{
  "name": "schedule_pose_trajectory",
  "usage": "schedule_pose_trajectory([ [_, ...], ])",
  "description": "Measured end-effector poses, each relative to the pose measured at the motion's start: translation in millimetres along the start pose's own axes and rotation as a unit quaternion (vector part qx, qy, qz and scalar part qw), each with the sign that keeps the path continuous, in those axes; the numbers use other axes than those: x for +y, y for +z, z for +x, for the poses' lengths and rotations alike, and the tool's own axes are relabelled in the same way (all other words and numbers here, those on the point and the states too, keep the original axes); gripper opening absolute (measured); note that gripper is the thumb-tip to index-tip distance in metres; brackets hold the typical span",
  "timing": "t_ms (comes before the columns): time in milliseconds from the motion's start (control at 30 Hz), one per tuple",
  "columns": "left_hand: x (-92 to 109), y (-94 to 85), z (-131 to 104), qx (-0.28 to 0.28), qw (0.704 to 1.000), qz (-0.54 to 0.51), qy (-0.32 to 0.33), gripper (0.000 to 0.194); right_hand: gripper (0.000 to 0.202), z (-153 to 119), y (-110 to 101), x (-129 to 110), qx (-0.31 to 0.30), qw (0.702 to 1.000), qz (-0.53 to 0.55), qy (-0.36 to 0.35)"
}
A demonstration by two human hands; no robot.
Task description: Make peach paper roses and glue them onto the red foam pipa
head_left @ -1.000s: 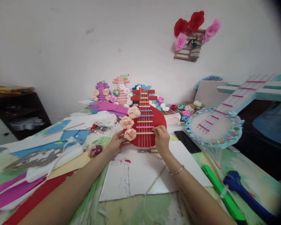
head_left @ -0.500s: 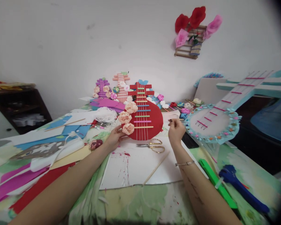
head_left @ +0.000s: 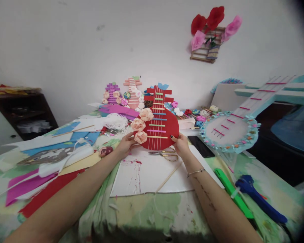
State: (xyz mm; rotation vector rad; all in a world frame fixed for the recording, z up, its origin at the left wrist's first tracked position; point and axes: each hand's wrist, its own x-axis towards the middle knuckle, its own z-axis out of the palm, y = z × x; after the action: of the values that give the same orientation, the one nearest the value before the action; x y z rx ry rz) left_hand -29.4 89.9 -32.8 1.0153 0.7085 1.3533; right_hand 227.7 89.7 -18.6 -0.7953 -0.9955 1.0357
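Note:
Between my hands stands a red paper pipa, a lute-shaped craft with white strings, coloured bars across them and a blue piece on top. Peach paper flowers run down its left edge. My left hand grips its lower left side, the fingers partly behind the flowers. On the lower right edge my right hand is closed, thumb on the front face and fingers hidden behind. Gold-handled scissors lie just below on a stained white board, along with a thin wooden stick.
A large pale-blue pipa craft leans at the right, near a black phone. A green cutter and a blue glue gun lie front right. Coloured paper sheets cover the left. White string and smaller crafts sit behind.
My right hand has moved from beside the red pipa onto its lower right edge and closed on it. The pipa now tilts slightly to the right; my left hand keeps its hold.

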Motion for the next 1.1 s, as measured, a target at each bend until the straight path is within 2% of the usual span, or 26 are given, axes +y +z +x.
schedule_pose_trajectory([
  [133, 5, 0.6, -2, -0.015, 1.0, -0.021, -0.015, 0.039, 0.03, 3, 0, 9, 0.027, 0.999, 0.028, -0.014],
  [300, 12, 0.5, -6, -0.044, 0.994, -0.091, -0.037, 0.043, 0.03, 6, -2, 16, 0.051, 0.998, 0.029, -0.024],
  [567, 14, 17.6, -14, 0.024, 0.994, 0.096, 0.04, 0.047, 0.033, 5, -1, 17, 0.052, 0.998, 0.023, -0.032],
  [833, 16, 22.4, -16, 0.081, 0.989, 0.114, 0.053, 0.045, 0.034, 3, 3, 14, 0.037, 0.998, 0.024, -0.033],
  [1100, 15, 22.1, -17, 0.088, 0.988, 0.113, 0.054, 0.045, 0.032, 2, 4, 15, 0.037, 0.998, 0.028, -0.037],
])
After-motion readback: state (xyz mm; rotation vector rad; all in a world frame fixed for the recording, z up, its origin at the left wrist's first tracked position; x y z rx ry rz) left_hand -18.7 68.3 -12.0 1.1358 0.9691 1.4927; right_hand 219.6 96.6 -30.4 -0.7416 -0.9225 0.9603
